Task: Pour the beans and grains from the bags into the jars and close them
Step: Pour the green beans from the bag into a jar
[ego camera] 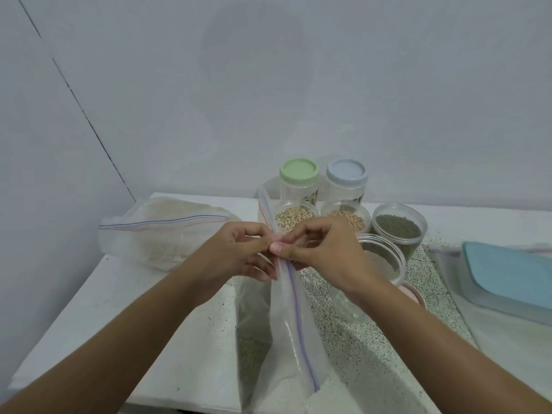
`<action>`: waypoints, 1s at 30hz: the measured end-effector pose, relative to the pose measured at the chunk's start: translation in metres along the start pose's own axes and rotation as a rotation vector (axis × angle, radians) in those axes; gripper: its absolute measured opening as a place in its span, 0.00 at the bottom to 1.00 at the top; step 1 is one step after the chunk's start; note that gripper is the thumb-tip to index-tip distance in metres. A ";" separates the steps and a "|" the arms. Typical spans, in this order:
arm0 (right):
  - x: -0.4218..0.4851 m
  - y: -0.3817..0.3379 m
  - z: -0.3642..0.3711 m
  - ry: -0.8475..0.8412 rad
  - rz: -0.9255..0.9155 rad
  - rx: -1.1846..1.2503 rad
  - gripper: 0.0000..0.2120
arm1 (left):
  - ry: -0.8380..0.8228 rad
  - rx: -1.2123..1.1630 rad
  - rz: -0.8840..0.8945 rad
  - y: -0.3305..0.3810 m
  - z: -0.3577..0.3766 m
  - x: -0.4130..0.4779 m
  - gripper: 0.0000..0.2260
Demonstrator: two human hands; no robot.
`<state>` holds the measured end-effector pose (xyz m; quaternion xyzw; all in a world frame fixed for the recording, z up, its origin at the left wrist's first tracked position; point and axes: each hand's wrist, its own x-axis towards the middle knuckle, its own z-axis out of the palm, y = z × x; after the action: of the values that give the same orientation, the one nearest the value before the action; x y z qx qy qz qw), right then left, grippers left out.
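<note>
Left grip (pixel 239 249) and right grip (pixel 316 249), each clamped on the zip strip of the green-bean bag (pixel 295 324), which I hold upright over the table (pixel 89 309). Three filled jars (pixel 398 231) stand unlidded; the empty jar (pixel 382 261) waits beside my right wrist; the grain bag (pixel 167 234) lies full at left. I judge the task roughly half done.

I see a white surface (pixel 89 309) whose middle and right part is a black-and-white speckled patch (pixel 358 339). At its right edge sits a clear, shallow rectangular container (pixel 484 300) with a pale blue lid (pixel 513 273) on top, partly cut off by the frame. Behind the far edge rises a plain grey-white wall (pixel 268 85). A thin dark line (pixel 89 121) runs slantwise down it toward the surface's far left corner.
</note>
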<state>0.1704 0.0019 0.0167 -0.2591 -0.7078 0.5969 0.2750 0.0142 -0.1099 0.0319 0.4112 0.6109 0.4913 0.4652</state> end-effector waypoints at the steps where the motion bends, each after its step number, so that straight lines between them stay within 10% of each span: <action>1: 0.001 0.000 0.000 -0.012 0.005 -0.003 0.16 | 0.013 0.032 0.007 -0.001 0.000 0.001 0.18; 10: 0.012 -0.007 0.004 -0.005 0.056 0.004 0.06 | 0.138 0.123 0.118 -0.001 -0.009 0.000 0.13; 17: 0.022 -0.014 -0.024 0.233 0.003 -0.522 0.08 | 0.302 0.372 0.256 0.013 -0.071 -0.009 0.16; 24: 0.031 -0.029 -0.025 -0.199 -0.013 -0.835 0.17 | 0.015 0.349 0.260 0.015 -0.077 -0.025 0.18; 27: 0.036 -0.036 -0.013 -0.243 -0.036 -0.797 0.05 | -0.079 0.358 0.321 0.016 -0.068 -0.026 0.15; 30: 0.045 -0.044 0.002 -0.212 0.057 -0.678 0.28 | -0.123 0.333 0.344 0.015 -0.064 -0.024 0.14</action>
<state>0.1351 0.0245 0.0637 -0.2920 -0.8826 0.3593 0.0816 -0.0422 -0.1444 0.0564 0.6094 0.5747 0.4298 0.3370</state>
